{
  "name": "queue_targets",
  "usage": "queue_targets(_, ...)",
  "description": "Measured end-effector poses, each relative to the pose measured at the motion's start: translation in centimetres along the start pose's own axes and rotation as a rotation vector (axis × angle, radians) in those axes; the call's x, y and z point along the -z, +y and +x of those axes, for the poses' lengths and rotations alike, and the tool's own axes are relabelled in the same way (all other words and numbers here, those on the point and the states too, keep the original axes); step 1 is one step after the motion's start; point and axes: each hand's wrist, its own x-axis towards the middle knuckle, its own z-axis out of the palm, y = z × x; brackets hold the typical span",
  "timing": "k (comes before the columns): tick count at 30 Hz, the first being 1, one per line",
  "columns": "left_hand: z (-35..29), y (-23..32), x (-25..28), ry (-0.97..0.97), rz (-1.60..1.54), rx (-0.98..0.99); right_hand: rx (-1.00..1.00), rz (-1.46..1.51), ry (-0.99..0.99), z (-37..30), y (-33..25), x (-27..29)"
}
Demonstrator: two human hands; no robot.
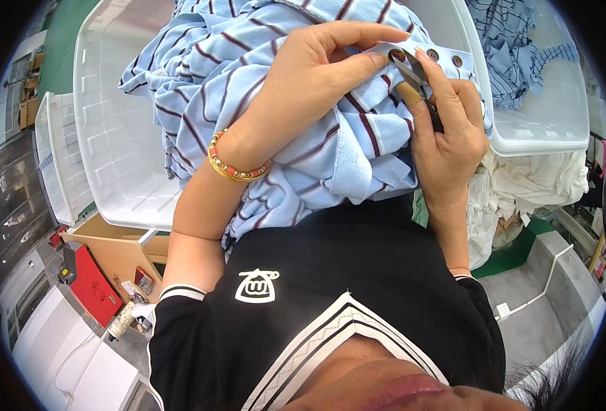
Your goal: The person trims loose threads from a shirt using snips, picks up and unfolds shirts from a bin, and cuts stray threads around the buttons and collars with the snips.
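A light blue shirt (368, 133) with dark stripes lies heaped in front of me, spilling over the near edge of a white plastic bin (114, 144). My left hand (310, 68) pinches the shirt's button strip beside a dark brown button (397, 55). In my right hand (450, 130) is a pair of small dark thread snips (412, 72), their tips at that button. A tan cover (409, 93) wraps my right thumb. Two more brown buttons, one of them the middle button (433, 54), show farther right along the strip. Whether any thread lies between the blades is too small to tell.
Another white bin (546, 127) on the right holds more blue striped cloth (508, 51). White fabric (532, 188) is piled below it. At the left stand a wooden cabinet (111, 240) and a red box (90, 284).
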Motion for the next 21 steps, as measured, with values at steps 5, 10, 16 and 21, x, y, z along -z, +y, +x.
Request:
queue_targets(5, 0.03, 0.11, -0.05, 0.002, -0.062, 0.028, 0.011, -0.01, 0.007, 0.01, 0.13, -0.17)
queue_targets(10, -0.01, 0.23, -0.12, 0.003, -0.067, 0.055, 0.051, -0.068, 0.031, 0.11, 0.16, -0.02)
queue_targets(16, -0.01, 0.24, -0.22, -0.014, -0.11, 0.064, 0.09, -0.065, 0.007, 0.25, 0.22, 0.01)
queue_targets(21, 0.25, 0.18, 0.38, -0.068, -0.133, 0.027, -0.078, 0.229, -0.044, 0.87, 0.72, 0.19)
